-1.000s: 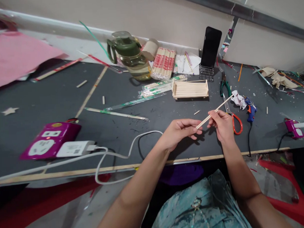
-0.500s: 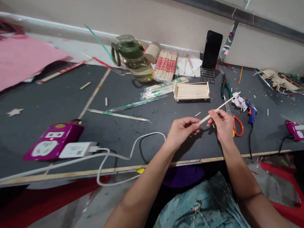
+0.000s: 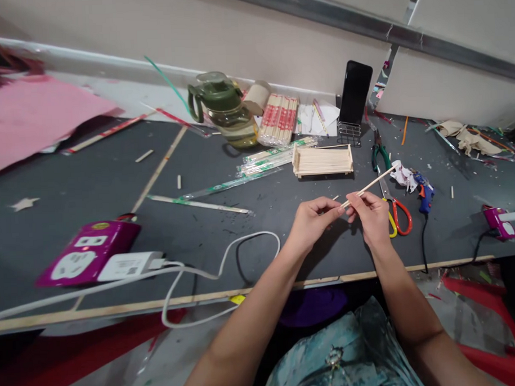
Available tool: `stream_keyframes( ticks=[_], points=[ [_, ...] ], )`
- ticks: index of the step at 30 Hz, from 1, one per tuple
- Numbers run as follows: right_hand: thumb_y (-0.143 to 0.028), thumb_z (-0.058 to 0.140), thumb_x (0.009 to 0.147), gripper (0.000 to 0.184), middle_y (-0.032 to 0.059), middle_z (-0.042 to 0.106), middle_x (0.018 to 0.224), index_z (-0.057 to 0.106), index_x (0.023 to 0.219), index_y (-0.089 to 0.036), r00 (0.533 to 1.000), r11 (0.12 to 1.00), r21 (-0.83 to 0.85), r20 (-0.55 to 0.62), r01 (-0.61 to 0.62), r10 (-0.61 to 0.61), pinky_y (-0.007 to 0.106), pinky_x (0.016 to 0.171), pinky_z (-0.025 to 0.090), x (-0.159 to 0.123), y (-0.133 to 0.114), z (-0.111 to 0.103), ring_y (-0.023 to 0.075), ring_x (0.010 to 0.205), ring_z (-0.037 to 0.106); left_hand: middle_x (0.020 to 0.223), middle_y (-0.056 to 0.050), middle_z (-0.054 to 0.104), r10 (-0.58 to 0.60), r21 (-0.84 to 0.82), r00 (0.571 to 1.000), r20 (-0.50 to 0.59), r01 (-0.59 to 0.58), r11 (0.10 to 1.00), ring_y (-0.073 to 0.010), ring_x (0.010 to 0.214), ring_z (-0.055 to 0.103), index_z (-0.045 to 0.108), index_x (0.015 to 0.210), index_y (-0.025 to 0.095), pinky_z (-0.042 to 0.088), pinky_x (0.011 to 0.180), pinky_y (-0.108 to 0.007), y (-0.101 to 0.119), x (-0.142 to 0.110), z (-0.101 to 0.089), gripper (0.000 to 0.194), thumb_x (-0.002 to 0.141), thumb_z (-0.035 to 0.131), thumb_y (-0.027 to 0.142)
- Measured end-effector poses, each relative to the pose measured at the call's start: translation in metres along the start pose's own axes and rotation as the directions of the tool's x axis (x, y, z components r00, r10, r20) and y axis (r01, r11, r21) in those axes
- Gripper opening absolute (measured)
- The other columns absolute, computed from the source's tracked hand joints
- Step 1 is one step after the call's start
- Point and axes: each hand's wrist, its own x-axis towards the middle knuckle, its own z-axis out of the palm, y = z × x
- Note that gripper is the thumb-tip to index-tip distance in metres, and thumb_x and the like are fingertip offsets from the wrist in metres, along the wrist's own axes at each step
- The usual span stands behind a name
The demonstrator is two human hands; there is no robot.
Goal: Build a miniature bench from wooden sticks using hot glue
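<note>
My left hand (image 3: 320, 220) pinches the lower end of thin wooden sticks (image 3: 377, 179) between thumb and fingers. On the same sticks, close beside it, my right hand (image 3: 369, 214) is closed, and one long stick juts past it to the upper right. How many sticks lie between the fingers is partly hidden. Beyond the hands, a small bench-like piece built of wooden sticks (image 3: 323, 160) rests on the dark table. To the right of my right hand lie scissors (image 3: 403, 217) with red and yellow handles, green-handled pliers (image 3: 380, 152) and a blue glue gun (image 3: 427, 198).
Wrapped chopsticks (image 3: 215, 204) and a red-printed chopstick bundle (image 3: 278, 119) lie beyond my left hand. A green-lidded jug (image 3: 229, 118) and a phone on a stand (image 3: 356, 92) stand at the back. A purple power strip (image 3: 88, 252) with a white cable (image 3: 226, 261) sits left.
My hands have drawn slightly closer together along the sticks, the left moving a little to the right. The whole view has shifted slightly; the table things lie as before.
</note>
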Motion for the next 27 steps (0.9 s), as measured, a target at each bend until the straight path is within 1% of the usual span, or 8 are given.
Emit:
stream_keyframes(
  ticks=[6,10,13,18,21,24,25,27],
  points=[
    [-0.041,0.081,0.072,0.024,-0.0008,0.07,0.065,0.075,0.082,-0.02,0.997,1.0,0.018,0.073,-0.014,0.012,0.021,0.044,0.051,0.005,-0.009,-0.006,0.0136,0.057,0.066,0.066,-0.003,0.069,-0.036,-0.046,0.999,-0.006,0.035,0.998,-0.0104,0.055,0.052,0.077,0.074,0.015,0.042,0.049,-0.021,0.002,0.005,0.001,0.028,0.068,0.083,0.042],
    [-0.043,0.081,0.073,0.025,-0.0006,0.07,0.064,0.073,0.079,-0.02,0.996,0.998,-0.064,0.093,0.013,-0.007,0.021,0.042,0.048,0.014,-0.015,-0.009,0.0124,0.052,0.064,0.074,-0.004,0.073,-0.043,-0.038,0.998,0.056,0.045,0.998,-0.0123,0.06,0.057,0.08,0.083,0.015,0.047,0.053,-0.022,0.004,0.01,-0.002,0.032,0.071,0.081,0.045],
    [-0.045,0.081,0.072,0.027,-0.0011,0.069,0.062,0.073,0.078,-0.02,0.996,0.998,-0.064,0.087,-0.016,0.022,0.02,0.04,0.046,0.019,-0.012,-0.008,0.0117,0.049,0.061,0.084,-0.007,0.077,-0.032,-0.004,0.998,0.054,0.032,0.999,-0.0141,0.064,0.061,0.082,0.091,0.016,0.049,0.056,-0.023,0.001,0.015,-0.004,0.034,0.072,0.08,0.044],
    [-0.042,0.08,0.073,0.025,-0.0007,0.07,0.063,0.073,0.078,-0.018,0.994,0.995,-0.063,0.067,-0.08,0.084,0.019,0.039,0.045,0.022,-0.002,-0.011,0.0105,0.046,0.06,0.078,-0.006,0.074,-0.034,0.078,0.998,0.045,0.031,0.996,-0.0157,0.064,0.06,0.081,0.085,0.017,0.048,0.055,-0.024,-0.008,0.024,-0.011,0.03,0.071,0.078,0.043],
    [-0.039,0.078,0.077,0.022,-0.0009,0.07,0.063,0.072,0.079,-0.018,0.999,0.995,-0.089,-0.008,-0.047,0.046,0.019,0.039,0.043,0.03,-0.008,-0.027,0.0096,0.045,0.06,0.075,-0.005,0.072,0.017,0.26,1.0,0.006,-0.018,0.965,-0.016,0.064,0.059,0.081,0.082,0.019,0.046,0.059,-0.026,-0.009,0.025,-0.028,0.021,0.076,0.072,0.036],
    [-0.041,0.074,0.082,0.022,0.0008,0.072,0.073,0.068,0.081,-0.02,0.981,0.987,-0.125,-0.151,0.101,-0.12,0.018,0.042,0.044,0.048,-0.029,-0.046,0.0131,0.06,0.069,0.077,-0.004,0.07,0.092,0.551,0.996,-0.023,-0.064,0.832,-0.018,0.071,0.062,0.081,0.083,0.022,0.044,0.067,-0.029,-0.011,0.018,-0.053,0.018,0.083,0.065,0.031],
    [-0.041,0.071,0.085,0.022,0.0017,0.074,0.077,0.066,0.082,-0.02,0.969,0.977,-0.15,-0.173,0.153,-0.178,0.019,0.044,0.045,0.056,-0.038,-0.05,0.0139,0.064,0.07,0.078,-0.004,0.07,0.089,0.619,0.996,-0.021,-0.056,0.783,-0.0184,0.071,0.062,0.081,0.083,0.023,0.043,0.066,-0.029,-0.013,0.016,-0.06,0.02,0.085,0.063,0.032],
    [-0.041,0.068,0.088,0.02,0.0024,0.075,0.082,0.064,0.085,-0.021,0.955,0.954,-0.203,-0.154,0.221,-0.254,0.02,0.045,0.046,0.074,-0.055,-0.053,0.0144,0.066,0.071,0.079,-0.005,0.068,0.074,0.712,0.997,0.002,-0.053,0.7,-0.0205,0.073,0.063,0.08,0.086,0.024,0.043,0.065,-0.03,-0.017,0.01,-0.073,0.023,0.089,0.059,0.032]
  ],
)
